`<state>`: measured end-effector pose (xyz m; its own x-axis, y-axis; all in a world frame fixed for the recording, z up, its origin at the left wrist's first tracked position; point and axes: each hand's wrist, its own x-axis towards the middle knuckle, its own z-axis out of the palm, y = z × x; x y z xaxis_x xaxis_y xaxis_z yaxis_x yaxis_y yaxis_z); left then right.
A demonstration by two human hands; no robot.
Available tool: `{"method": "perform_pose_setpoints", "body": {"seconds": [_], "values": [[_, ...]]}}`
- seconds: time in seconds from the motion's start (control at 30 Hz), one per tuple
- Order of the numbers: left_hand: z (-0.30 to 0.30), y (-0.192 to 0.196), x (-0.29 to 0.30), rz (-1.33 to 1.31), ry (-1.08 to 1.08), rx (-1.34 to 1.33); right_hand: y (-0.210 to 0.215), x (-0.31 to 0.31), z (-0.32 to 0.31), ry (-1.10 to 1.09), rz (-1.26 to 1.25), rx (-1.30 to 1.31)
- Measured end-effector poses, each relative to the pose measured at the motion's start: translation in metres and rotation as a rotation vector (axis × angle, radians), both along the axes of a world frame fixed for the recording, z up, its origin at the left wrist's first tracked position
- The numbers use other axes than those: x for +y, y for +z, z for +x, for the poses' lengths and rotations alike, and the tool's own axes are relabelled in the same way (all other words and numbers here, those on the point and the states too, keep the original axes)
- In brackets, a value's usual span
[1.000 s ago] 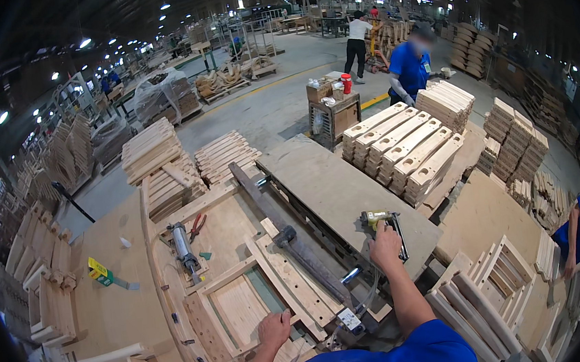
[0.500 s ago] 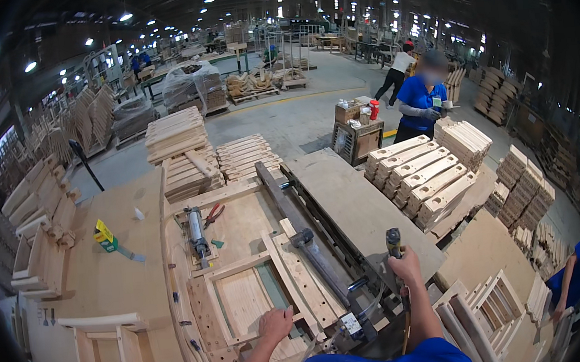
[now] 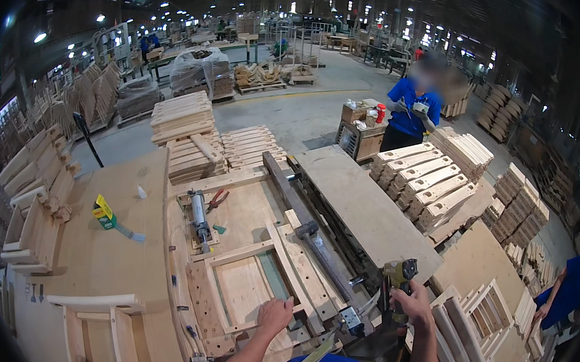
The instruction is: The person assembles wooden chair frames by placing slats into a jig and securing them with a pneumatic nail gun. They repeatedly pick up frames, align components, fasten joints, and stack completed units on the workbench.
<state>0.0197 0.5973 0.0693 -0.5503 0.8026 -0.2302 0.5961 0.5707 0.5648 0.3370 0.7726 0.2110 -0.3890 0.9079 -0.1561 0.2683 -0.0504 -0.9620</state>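
Note:
My left hand lies over the near rail of a pale wooden frame, fingers bent round it. The frame sits flat in a wooden jig fitted with a metal clamp bar. My right hand grips a yellow-and-black nail gun by its handle, held up to the right of the jig. A silver air cylinder and red-handled pliers lie toward the jig's far left.
On the left board are a yellow-green box and another wooden frame. Wooden parts are stacked behind the jig and on the right. A co-worker in blue stands beyond; another person's arm reaches in at right.
My right hand has brought the nail gun lower and turned it, so its side now shows. My left hand stays on the frame. The view has shifted slightly; the far co-worker has bent forward.

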Motion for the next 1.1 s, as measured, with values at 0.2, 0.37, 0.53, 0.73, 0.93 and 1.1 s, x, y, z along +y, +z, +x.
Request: {"method": "perform_pose_setpoints", "body": {"seconds": [0.2, 0.37, 0.53, 0.73, 0.93, 1.1], "values": [[0.0, -0.002, -0.001, -0.037, 0.009, -0.035, 0.005, -0.026, -0.01, -0.021, -0.086, 0.134], [-0.004, -0.01, -0.001, -0.003, 0.029, -0.056, 0.004, -0.038, -0.021, 0.086, -0.156, 0.33], [-0.003, -0.015, -0.005, 0.27, 0.056, 0.018, -0.001, -0.049, -0.037, 0.204, -0.339, 0.39], [0.032, 0.008, -0.003, 0.624, 0.045, -0.144, -0.01, -0.065, -0.054, 0.256, -0.453, 0.277], [0.088, -0.015, -0.027, 0.317, -0.038, -1.061, -0.025, -0.082, -0.075, 0.232, -0.512, 0.188], [0.079, -0.006, -0.029, 0.145, -0.057, -1.046, -0.047, -0.086, -0.098, 0.312, -0.475, 0.076]]}}
